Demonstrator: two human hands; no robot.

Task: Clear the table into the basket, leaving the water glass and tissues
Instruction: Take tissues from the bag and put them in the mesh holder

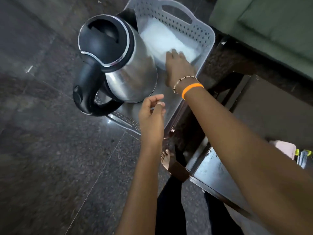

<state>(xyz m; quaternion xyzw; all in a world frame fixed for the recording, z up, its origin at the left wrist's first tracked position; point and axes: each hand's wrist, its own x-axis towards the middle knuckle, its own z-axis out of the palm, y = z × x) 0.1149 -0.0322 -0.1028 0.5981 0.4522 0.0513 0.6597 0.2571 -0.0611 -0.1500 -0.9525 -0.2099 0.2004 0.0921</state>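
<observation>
Pressing white packet (pixel 166 42) in basket (pixel 205 37), right hand (pixel 179 68) flat.

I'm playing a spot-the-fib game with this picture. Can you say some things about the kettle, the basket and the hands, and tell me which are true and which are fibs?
1. The kettle stands inside the basket. True.
2. The kettle's lid is open. False: it is closed.
3. The right hand reaches into the basket, onto a white packet. True.
4. The left hand holds the kettle's handle. False: it holds nothing, its fingers loosely curled near the kettle.
5. The basket is red. False: it is pale grey.
</observation>
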